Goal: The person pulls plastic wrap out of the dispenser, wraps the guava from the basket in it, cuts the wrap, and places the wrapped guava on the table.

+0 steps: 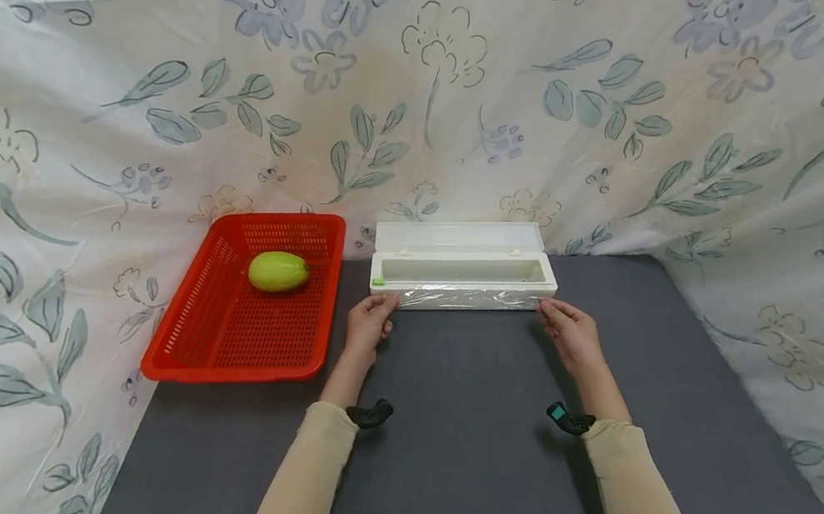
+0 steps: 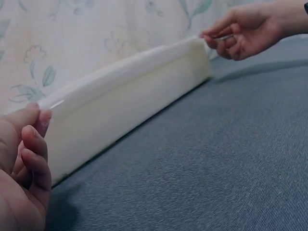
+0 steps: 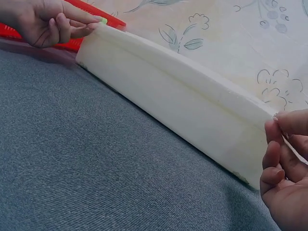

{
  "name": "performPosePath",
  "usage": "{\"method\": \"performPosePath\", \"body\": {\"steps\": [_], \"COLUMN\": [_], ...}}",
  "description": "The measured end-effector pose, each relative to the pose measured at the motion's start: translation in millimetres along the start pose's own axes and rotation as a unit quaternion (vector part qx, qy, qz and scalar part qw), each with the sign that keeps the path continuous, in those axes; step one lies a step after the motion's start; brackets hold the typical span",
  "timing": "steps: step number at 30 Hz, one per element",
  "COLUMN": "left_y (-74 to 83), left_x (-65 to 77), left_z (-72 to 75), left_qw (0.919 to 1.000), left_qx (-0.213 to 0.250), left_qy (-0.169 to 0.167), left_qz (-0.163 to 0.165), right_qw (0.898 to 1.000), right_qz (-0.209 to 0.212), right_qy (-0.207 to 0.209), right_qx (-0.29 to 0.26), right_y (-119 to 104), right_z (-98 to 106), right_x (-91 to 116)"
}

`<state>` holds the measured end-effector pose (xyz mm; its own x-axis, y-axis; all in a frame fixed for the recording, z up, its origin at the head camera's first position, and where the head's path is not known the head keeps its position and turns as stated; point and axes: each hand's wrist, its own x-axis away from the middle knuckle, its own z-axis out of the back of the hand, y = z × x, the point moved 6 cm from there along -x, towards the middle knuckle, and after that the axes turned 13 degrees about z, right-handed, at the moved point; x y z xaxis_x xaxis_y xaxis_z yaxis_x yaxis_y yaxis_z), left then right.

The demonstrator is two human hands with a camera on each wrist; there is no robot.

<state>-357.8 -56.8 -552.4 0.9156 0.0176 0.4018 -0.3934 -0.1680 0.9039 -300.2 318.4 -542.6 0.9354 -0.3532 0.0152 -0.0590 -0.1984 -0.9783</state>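
Note:
A long white cling film dispenser box (image 1: 458, 267) lies near the back of the table with its lid (image 1: 458, 235) raised. A strip of clear cling film (image 1: 465, 297) stretches along its front edge. My left hand (image 1: 368, 325) pinches the film's left corner between thumb and forefinger. At the opposite end, my right hand (image 1: 572, 332) pinches the other corner the same way. In the left wrist view the left hand (image 2: 24, 163) is close to the box's front wall (image 2: 125, 103). The right wrist view shows the right hand's fingertips (image 3: 273, 126) right at the box's top edge.
To the left stands a red plastic basket (image 1: 239, 334) holding a yellow-green oval fruit (image 1: 278, 271). A small green slider (image 1: 379, 281) sits at the box's left end. Dark grey cloth (image 1: 461, 436) covers the table, and a floral curtain (image 1: 456, 101) hangs behind it.

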Motion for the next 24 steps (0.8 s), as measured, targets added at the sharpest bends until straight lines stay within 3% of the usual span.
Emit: {"method": "performPosePath", "body": {"steps": [3, 7, 12, 19, 24], "left_y": [4.7, 8.1, 8.5, 16.5, 27.8], "left_x": [3.3, 6.7, 6.2, 7.3, 8.5], "left_z": [2.0, 3.9, 6.5, 5.9, 0.0], "left_qw": [0.9999, 0.9997, 0.9981, 0.9978, 0.9974], "left_qx": [-0.006, -0.019, -0.041, -0.033, 0.003], "left_qy": [-0.003, -0.014, -0.042, -0.056, -0.051], "left_qz": [-0.008, 0.006, 0.016, -0.016, -0.050], "right_qw": [1.000, 1.000, 1.000, 0.999, 0.999], "right_qz": [-0.005, -0.004, -0.001, 0.001, 0.021], "right_qy": [0.006, 0.014, -0.004, -0.025, -0.029], "right_qx": [0.006, 0.000, 0.006, 0.033, 0.015], "right_y": [-1, -3, -8, -14, -21], "right_z": [1, 2, 1, 5, 2], "right_x": [-1, -2, -3, -5, -8]}}
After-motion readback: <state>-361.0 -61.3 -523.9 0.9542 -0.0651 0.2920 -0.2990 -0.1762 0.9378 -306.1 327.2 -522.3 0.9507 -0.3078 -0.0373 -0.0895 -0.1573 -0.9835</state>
